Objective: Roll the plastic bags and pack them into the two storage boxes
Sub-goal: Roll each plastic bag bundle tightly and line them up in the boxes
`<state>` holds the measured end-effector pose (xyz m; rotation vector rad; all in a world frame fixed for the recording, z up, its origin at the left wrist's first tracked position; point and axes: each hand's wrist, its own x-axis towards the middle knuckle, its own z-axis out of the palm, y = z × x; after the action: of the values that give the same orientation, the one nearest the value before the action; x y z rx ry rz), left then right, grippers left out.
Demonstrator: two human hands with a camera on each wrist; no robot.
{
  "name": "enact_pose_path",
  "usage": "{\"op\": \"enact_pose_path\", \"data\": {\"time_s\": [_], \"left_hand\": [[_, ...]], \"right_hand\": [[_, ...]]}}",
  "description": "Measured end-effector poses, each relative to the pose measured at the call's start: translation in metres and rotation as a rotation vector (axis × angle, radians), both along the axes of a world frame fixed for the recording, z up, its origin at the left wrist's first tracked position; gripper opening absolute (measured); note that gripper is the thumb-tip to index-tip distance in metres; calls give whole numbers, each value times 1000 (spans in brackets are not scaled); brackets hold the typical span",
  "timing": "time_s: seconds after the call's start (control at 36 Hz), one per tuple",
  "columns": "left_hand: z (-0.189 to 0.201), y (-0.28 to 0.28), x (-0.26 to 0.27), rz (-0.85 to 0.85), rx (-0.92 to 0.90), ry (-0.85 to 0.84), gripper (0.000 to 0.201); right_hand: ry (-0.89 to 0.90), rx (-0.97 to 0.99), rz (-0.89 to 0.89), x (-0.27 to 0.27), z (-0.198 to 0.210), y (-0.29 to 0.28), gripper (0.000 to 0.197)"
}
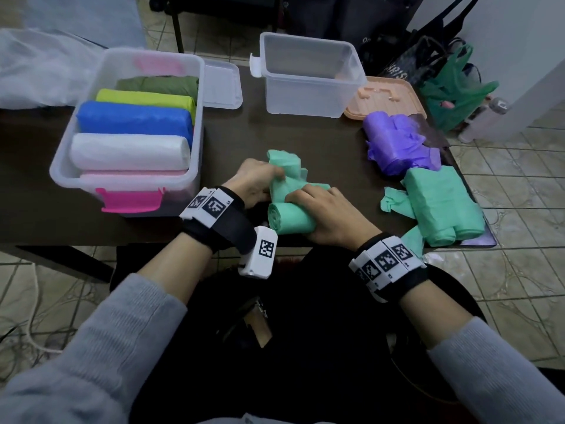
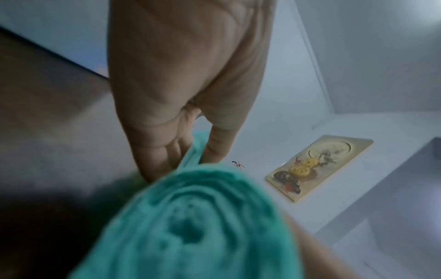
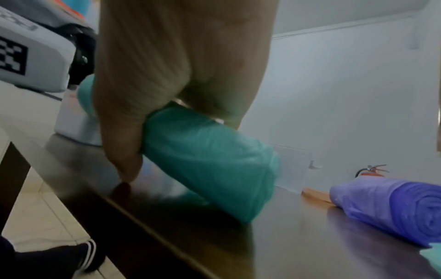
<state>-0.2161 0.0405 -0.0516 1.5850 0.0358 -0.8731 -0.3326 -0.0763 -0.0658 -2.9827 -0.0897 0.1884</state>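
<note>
Fingers point(image 1: 301, 195) of right hand point(image 1: 328, 217) curl over rolled green bag point(image 1: 290, 217) at table point(image 1: 336, 142) centre; left hand point(image 1: 256, 182) pinches its loose end. Full box point(image 1: 122, 133) at 10 o'clock, empty box point(image 1: 308, 75) at 12, purple roll point(image 1: 397, 145) at 2.

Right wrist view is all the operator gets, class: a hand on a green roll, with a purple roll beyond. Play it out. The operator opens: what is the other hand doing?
Observer: The left hand pinches the loose end of the green bag, whose rolled part the right hand grips.
Operator: Are the boxes filled?
Observer: Five rolls show in the pink-latched box; the far box looks empty.
Operator: More to roll?
Observer: A folded green bag lies by the table's right edge.
</note>
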Motion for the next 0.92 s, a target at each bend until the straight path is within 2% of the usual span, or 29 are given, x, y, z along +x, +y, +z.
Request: {"op": "enact_pose_path", "data": {"time_s": [0.14, 0.22, 0.31, 0.39, 0.53, 0.61, 0.67, 0.72, 0.75, 0.81, 0.86, 0.92], "left_hand": [[6, -4, 4, -11, -1, -36, 9], [11, -8, 8, 51, -84, -82, 18], [21, -15, 15, 113, -120, -146, 11], [29, -21, 27, 152, -125, -235, 23], [34, -29, 45, 153, 27, -439, 15], [31, -33, 51, 144, 214, -688, 34], [27, -33, 48, 22, 381, -935, 37], [19, -33, 41, -242, 560, -1108, 33], [14, -33, 37, -398, 618, -1122, 33], [3, -32, 31, -662, 687, -1036, 40], [-10, -30, 29, -820, 720, -943, 50], [-22, -30, 29, -927, 731, -930, 59]], "right_hand": [[113, 54, -20, 1, 0, 2, 66], [144, 72, -23, 3, 0, 3, 67], [174, 55, -22, 3, 0, 4, 70], [169, 8, -26, 2, -2, 8, 73], [147, 16, -45, 0, -4, 10, 71], [175, 49, -55, 0, -2, 9, 72], [196, 67, -61, 2, -2, 7, 72], [204, 80, -63, 4, -1, 6, 74], [203, 87, -64, 5, -2, 7, 74], [210, 96, -69, 7, -3, 7, 76], [228, 91, -73, 9, -3, 7, 78], [246, 75, -69, 9, -2, 7, 83]]}}
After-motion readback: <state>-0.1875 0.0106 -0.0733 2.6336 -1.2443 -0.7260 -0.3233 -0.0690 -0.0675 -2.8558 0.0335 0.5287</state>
